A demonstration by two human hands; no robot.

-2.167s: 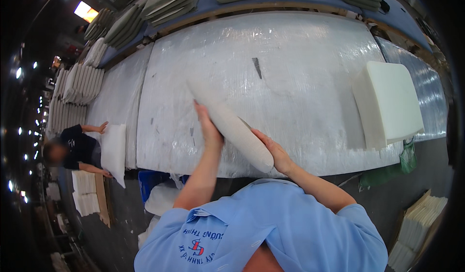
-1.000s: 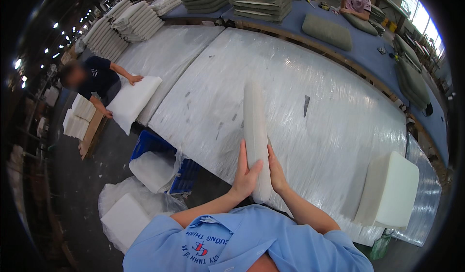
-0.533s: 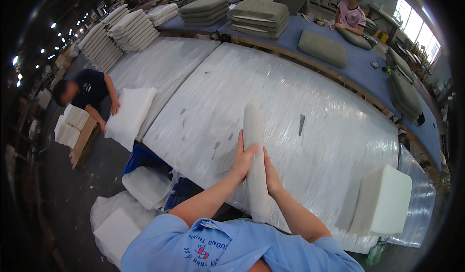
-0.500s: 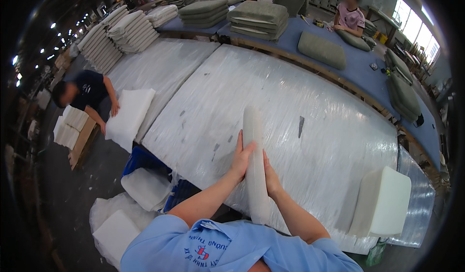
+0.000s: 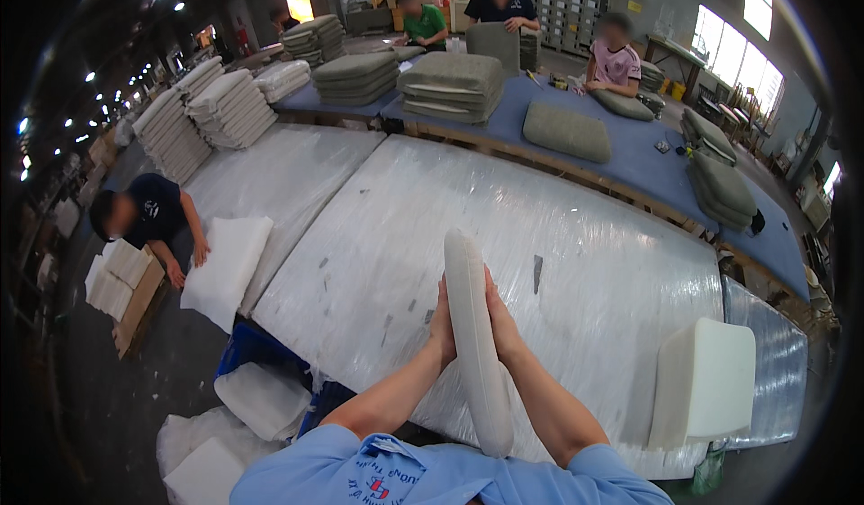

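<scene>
A pale grey seat cushion (image 5: 472, 343) stands on its narrow edge in front of me, its lower end close to my shirt. My left hand (image 5: 442, 327) presses against its left face, the fingers partly hidden behind it. Against the right face lies my right hand (image 5: 501, 318), so the cushion is clamped between both palms. Under it is a wide table (image 5: 594, 235) wrapped in shiny clear film. To the right, a thick white foam pad (image 5: 711, 381) sits at the table's near corner.
Beyond a gap is a blue-topped table (image 5: 661, 149) with grey-green cushions (image 5: 450, 86) stacked and lying singly. A blue bin (image 5: 241, 350) and white foam pieces (image 5: 263, 401) are at lower left. At left, a co-worker (image 5: 148, 212) handles a white sheet (image 5: 229, 266); others stand behind the blue table.
My view has tilted up, showing more of the far room. My left hand's thumb no longer shows across the cushion's edge, and the cushion's top leans slightly more to the left.
</scene>
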